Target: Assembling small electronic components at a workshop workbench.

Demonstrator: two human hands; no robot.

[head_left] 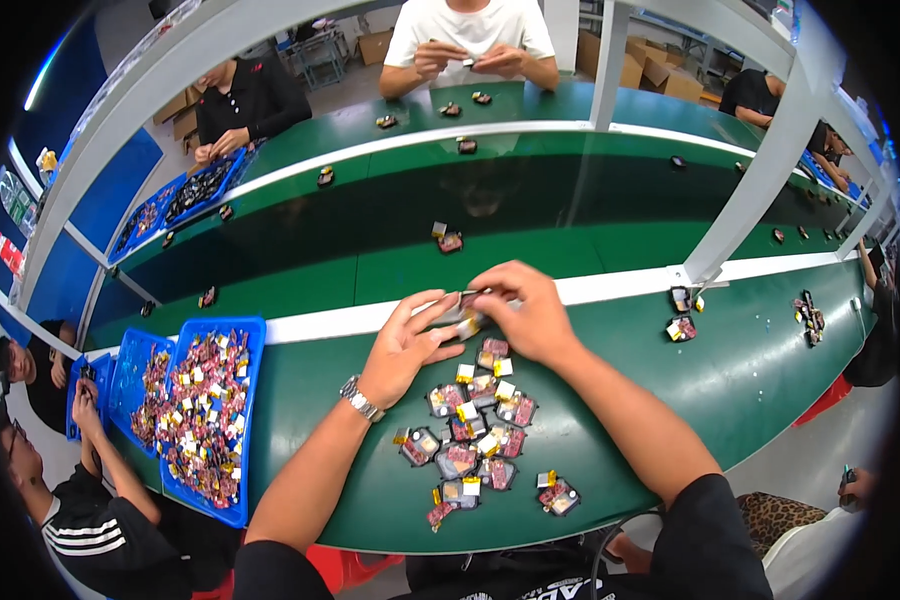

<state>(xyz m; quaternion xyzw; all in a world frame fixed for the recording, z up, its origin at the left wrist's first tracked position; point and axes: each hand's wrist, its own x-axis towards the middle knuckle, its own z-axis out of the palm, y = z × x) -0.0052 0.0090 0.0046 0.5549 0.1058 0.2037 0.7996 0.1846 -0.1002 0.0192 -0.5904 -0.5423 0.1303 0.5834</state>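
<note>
Cluster of small parts [457, 460] on a green table [590, 450], with one more part [469, 322] held just beyond its far end.
The right hand [525, 312] has its thumb and fingers closed in a narrow pinch on that held part, which is blurred. The left hand [402, 350] meets it from the other side, fingers half spread; whether they grip it, I cannot tell. Well left of the cluster stands a blue tray [254, 420] heaped with similar pieces [210, 410]. Near the cluster's lower right lies a lone part [560, 497]. Beyond the cluster runs a white rail [330, 322].
</note>
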